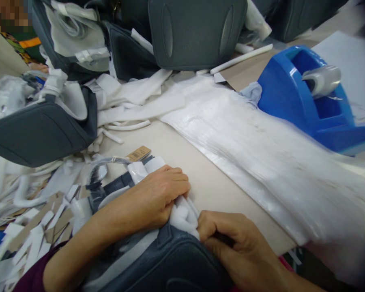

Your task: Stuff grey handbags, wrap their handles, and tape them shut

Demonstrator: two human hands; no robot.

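Note:
A dark grey bag (188, 263) lies at the bottom middle, close to my body. White foam wrapping (184, 215) bulges out at its top edge, between my two hands. My left hand (164, 188) reaches across the bag with its fingers curled closed over the foam. On the other side, my right hand (231, 239) is closed, thumb and fingers pinching the foam's edge beside the bag; its fingertips are partly hidden. A brown cardboard tag (139, 153) on a string and a plastic-wrapped strap (118, 184) lie beyond my left forearm.
A stack of clear plastic bags (246, 142) runs along the right. Behind it stands a blue tape dispenser (287, 89). Another grey bag (42, 134) sits at left, above scattered foam and cardboard strips (45, 231). More grey bags (197, 36) line the back. A person (24, 44) is at upper left.

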